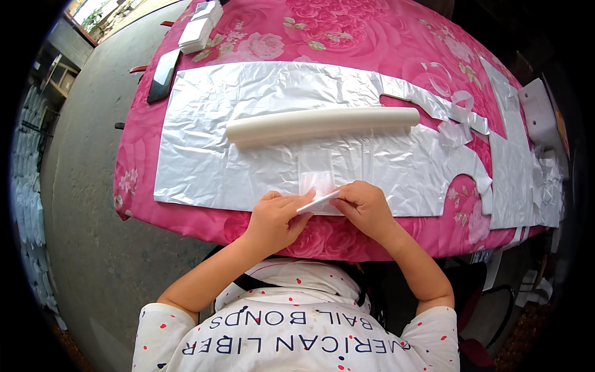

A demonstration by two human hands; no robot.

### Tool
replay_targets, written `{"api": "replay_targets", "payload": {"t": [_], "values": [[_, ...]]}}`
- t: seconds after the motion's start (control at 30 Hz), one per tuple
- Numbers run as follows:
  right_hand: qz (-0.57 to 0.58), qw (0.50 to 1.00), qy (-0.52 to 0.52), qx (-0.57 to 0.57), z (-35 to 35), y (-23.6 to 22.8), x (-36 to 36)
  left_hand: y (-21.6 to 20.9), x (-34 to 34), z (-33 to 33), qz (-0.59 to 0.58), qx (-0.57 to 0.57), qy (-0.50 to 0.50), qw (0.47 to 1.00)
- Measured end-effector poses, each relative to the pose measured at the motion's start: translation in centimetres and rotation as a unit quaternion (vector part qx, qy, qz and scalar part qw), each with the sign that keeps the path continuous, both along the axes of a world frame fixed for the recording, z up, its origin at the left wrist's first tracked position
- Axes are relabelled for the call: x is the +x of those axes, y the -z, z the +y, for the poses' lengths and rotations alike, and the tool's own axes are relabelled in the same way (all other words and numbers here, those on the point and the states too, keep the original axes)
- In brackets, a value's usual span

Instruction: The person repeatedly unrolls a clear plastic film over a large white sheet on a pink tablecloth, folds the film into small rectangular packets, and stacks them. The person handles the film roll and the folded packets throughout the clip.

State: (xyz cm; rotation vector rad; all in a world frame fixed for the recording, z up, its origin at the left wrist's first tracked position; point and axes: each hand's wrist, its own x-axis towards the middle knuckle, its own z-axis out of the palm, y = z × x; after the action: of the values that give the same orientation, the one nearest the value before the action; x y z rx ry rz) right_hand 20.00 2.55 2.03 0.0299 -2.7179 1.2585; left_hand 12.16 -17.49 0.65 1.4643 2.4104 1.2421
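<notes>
Between my two hands is a small white folded piece (317,203), its thin edge tilted up to the right. My left hand (276,218) pinches its left end, and my right hand (365,208) grips the right end with thumb and fingers. Just beyond them a small clear plastic packet (316,162) lies flat; whether it joins the folded piece I cannot tell. Under both spreads a wrinkled, shiny white plastic sheet (198,130) with curved cut-outs at its right end. A long cream-white roll (322,125) rests across the sheet, beyond my hands.
A pink flowered cloth (139,161) covers the table. At the far left are a dark phone (163,75) and a stack of white folded pieces (197,34). More plastic sheeting (511,167) and a white container (538,113) sit on the right. Bluish-white stacks (28,204) stand beyond the grey floor.
</notes>
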Motion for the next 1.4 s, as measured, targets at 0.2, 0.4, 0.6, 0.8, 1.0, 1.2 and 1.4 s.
{"api": "replay_targets", "payload": {"t": [0.2,0.4,0.6,0.8,1.0,1.2,1.4], "values": [[-0.189,0.970,0.106,-0.110,-0.1,-1.0,-2.3,-0.6,-2.0,2.2,-0.182,-0.091,-0.126,0.971],[-0.248,0.958,0.122,-0.078,0.1,-0.8,-3.4,-1.4,-3.4,3.0,-0.259,-0.118,-0.148,0.947],[-0.274,0.951,0.126,-0.058,0.1,-0.8,-4.0,-2.1,-2.9,2.8,-0.186,-0.131,-0.140,0.964],[-0.267,0.955,0.132,-0.016,0.0,-0.6,-4.0,0.0,-1.7,3.5,0.173,-0.075,-0.049,0.981],[-0.252,0.958,0.139,-0.007,-0.1,-0.5,-4.0,0.8,-0.8,4.8,0.122,-0.169,-0.016,0.978],[-0.235,0.961,0.143,0.024,-0.8,-1.3,-3.4,1.6,-0.8,4.5,0.113,-0.177,0.000,0.978],[-0.229,0.957,0.166,0.059,-0.4,-1.6,-1.7,1.8,-0.7,4.4,0.113,-0.168,-0.005,0.979]]}}
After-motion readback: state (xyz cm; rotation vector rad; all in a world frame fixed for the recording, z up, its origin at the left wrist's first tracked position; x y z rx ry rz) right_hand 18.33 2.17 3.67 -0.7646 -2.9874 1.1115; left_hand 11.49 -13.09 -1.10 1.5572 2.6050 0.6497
